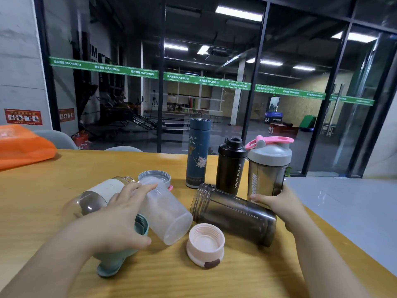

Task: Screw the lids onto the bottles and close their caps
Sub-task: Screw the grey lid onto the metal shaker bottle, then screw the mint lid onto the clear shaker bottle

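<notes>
My left hand (120,216) reaches over a frosted clear bottle (169,216) that lies on its side, fingers across it near the mouth and thumb below. My right hand (279,203) grips the base of an upright smoky shaker (266,179) with a grey lid and pink cap. A lidless dark bottle (234,214) lies between my hands. A white-sleeved bottle (96,194) lies at the left. A teal lid (120,261) sits partly under my left hand. A pink lid (205,244) and a grey lid (154,176) lie upside down.
A blue thermos (197,153) and a black sport bottle (232,166) stand upright at the back of the wooden table (53,190). An orange bag (21,145) lies at the far left. The table's right edge runs just past my right arm, glass wall behind.
</notes>
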{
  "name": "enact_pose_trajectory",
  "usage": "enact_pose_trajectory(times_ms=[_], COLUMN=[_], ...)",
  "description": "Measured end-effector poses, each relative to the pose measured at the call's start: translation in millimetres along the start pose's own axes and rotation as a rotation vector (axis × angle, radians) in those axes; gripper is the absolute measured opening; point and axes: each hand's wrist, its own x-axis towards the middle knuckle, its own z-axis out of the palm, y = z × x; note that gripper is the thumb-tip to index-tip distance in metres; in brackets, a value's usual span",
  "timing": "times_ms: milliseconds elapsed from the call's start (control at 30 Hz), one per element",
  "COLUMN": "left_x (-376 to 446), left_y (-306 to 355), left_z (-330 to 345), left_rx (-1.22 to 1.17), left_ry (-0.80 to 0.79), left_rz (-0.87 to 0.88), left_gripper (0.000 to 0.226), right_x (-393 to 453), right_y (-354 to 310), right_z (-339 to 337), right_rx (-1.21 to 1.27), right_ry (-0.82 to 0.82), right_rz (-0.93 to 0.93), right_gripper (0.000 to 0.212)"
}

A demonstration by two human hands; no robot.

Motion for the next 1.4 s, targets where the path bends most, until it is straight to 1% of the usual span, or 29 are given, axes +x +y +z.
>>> enact_pose_trajectory(times_ms=[200,367,500,633,767,967,1067,1167,1267,1333,1400], left_x=[1,3,2,0,0,-1,-1,-1,-3,-4,-4], left_y=[0,-1,0,1,2,3,4,4,5,5,5], left_z=[0,1,1,1,0,-1,-2,-3,-5,-7,-9], left_rx=[-0.026,-0.033,0.022,0.032,0.027,0.007,-0.014,-0.058,-0.082,-0.107,-0.142], left_ry=[-0.024,-0.027,-0.061,-0.089,-0.079,-0.073,-0.064,-0.055,-0.059,-0.049,-0.043], left_rz=[0.037,0.005,-0.033,-0.045,-0.028,-0.014,0.006,0.014,0.006,0.009,0.013], left_gripper=[0.1,0.113,0.116,0.113,0.107,0.105,0.099,0.085,0.073,0.074,0.074], right_x=[0,1,1,1,2,3,0,-2,-5,-10,-16], right_y=[2,3,5,4,5,4,0,-7,-18,-26,-34], right_z=[1,0,1,1,1,1,0,-3,-3,0,4], right_rx=[0.04,0.091,0.07,0.078,0.126,0.202,0.21,0.17,0.099,0.016,-0.049], right_ry=[-0.049,-0.055,-0.058,-0.062,-0.086,-0.137,-0.14,-0.083,0.055,0.185,0.291], right_rz=[0.049,0.08,0.125,0.148,0.19,0.241,0.236,0.209,0.195,0.169,0.118], right_gripper=[0.079,0.075,0.083,0.082,0.085,0.087,0.095,0.102,0.111,0.111,0.105])
